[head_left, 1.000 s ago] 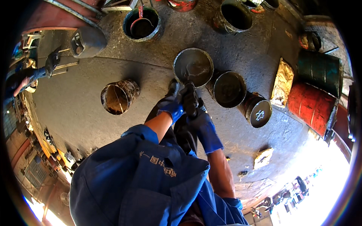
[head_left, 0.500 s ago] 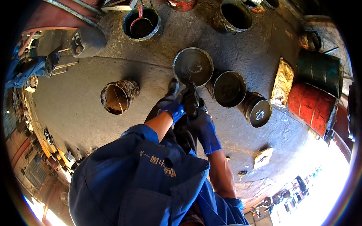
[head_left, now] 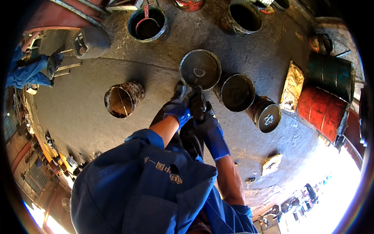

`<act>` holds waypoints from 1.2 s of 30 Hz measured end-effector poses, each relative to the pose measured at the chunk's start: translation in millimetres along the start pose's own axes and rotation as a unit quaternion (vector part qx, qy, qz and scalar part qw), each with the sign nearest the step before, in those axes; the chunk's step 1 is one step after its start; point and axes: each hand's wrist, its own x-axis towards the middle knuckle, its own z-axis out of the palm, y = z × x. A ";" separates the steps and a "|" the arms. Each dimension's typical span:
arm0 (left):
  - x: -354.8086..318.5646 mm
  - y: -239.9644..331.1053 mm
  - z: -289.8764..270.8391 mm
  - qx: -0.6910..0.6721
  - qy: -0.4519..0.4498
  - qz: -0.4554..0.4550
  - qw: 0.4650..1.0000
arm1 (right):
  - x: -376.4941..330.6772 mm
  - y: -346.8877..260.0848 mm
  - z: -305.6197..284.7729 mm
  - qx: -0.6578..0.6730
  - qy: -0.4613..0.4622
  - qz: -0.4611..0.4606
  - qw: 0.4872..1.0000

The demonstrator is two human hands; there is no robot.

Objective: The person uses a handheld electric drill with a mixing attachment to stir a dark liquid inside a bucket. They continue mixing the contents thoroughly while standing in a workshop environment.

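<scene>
My left hand [head_left: 181,113], in a blue glove with dark, soiled fingers, is closed around the upper part of a dark power tool shaped like a drill [head_left: 198,104]. My right hand [head_left: 210,130], gloved the same way, grips the tool from the right and below. The tool's front end points at the near rim of a bucket [head_left: 200,70] filled with dark grey liquid, on which a pale ring shows. Whatever reaches into the liquid is hidden. Touching that bucket on the right is a second bucket of dark liquid [head_left: 237,93], then a smaller pail [head_left: 269,118] with pale marks on top.
A stained, tipped-looking bucket [head_left: 124,99] stands left of my feet. Farther off are a bucket with a red-handled item [head_left: 147,24], a dark jerrycan [head_left: 92,42] and another bucket [head_left: 243,17]. Red drum [head_left: 322,113] and green drum [head_left: 330,76] lie right. A co-worker's blue-clad leg [head_left: 29,74] shows left.
The pale mark on the liquid has changed from a swirl to a small ring. At the left, the co-worker's legs have shifted. My hands keep their hold, nearly still.
</scene>
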 end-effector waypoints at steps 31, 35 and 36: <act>-19.7 27.5 -42.7 -0.001 -0.019 -0.014 1.000 | -3.5 3.7 -3.0 -0.013 -0.002 0.037 0.999; -8.9 4.0 -22.9 -0.006 -0.003 -0.039 0.999 | -11.8 3.4 -14.0 -0.005 0.016 0.017 1.000; -10.7 -0.2 -12.3 0.003 0.021 -0.039 0.999 | -10.7 3.3 -15.7 -0.014 0.004 0.012 1.000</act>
